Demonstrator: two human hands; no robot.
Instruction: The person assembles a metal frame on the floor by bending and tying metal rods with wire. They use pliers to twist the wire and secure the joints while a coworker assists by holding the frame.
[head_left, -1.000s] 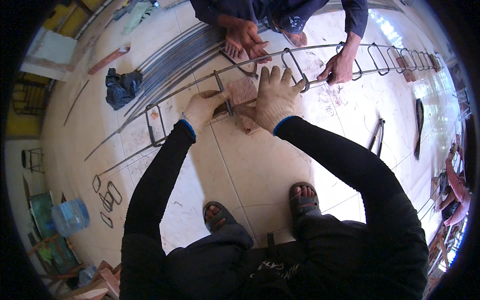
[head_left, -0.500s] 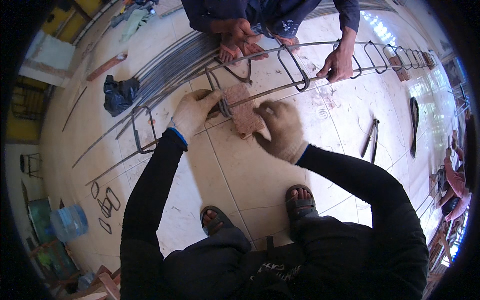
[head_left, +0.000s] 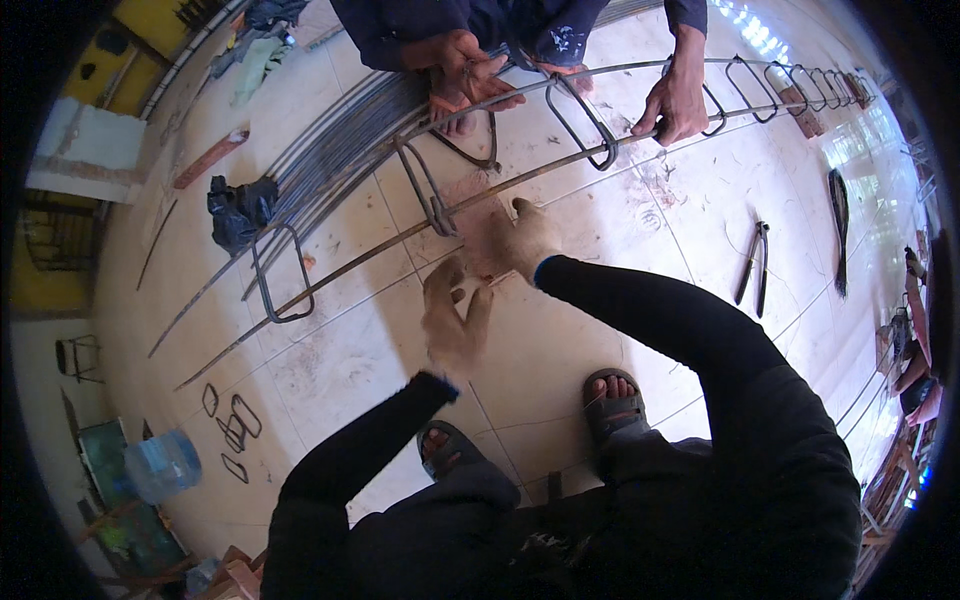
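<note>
A reddish brick (head_left: 478, 222) lies under the near bar of a long steel rebar frame (head_left: 372, 254) strung with bent stirrups. My gloved right hand (head_left: 530, 242) is closed over the brick's right side, somewhat blurred. Nearer to me, my gloved left hand (head_left: 455, 318) is off the bars, smeared by motion, its thumb and fingers apart with nothing visible between them. A rectangular stirrup (head_left: 424, 188) hangs on the bars just left of the brick. Across the frame, a co-worker's hand (head_left: 675, 108) grips the near bar; their other hand (head_left: 472, 75) is by the far bar.
Pincers (head_left: 754, 270) and a dark bundle of wire (head_left: 838, 232) lie to the right. Loose stirrups (head_left: 238, 425) and a blue water jug (head_left: 163, 466) are at left. Behind the frame are long rods (head_left: 345, 125) and a black plastic bag (head_left: 240, 210). Another brick (head_left: 808, 118) props the frame's far end.
My left hand has let go of the stirrup and bar and come down toward me. My right hand has moved left over the brick. The co-worker's left-side hand has opened out.
</note>
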